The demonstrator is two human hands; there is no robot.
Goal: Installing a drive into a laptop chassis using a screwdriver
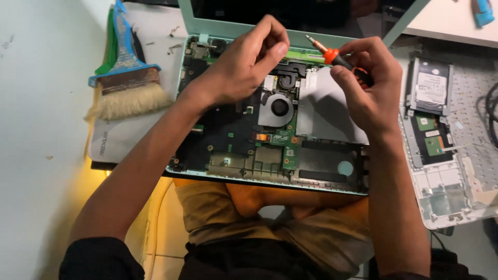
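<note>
An opened laptop base with a mint-green rim lies in front of me, its circuit board, round fan and grey metal plate exposed. My right hand grips an orange-and-black screwdriver above the grey plate, its tip pointing up and left. My left hand hovers over the upper left of the board, fingers curled with thumb and fingertips pinched together; whether it holds something small I cannot tell.
A wide paintbrush with a blue handle lies on a white slab at the left, with small screws near it. A detached white laptop cover carrying a hard drive lies at the right. My crossed legs are below.
</note>
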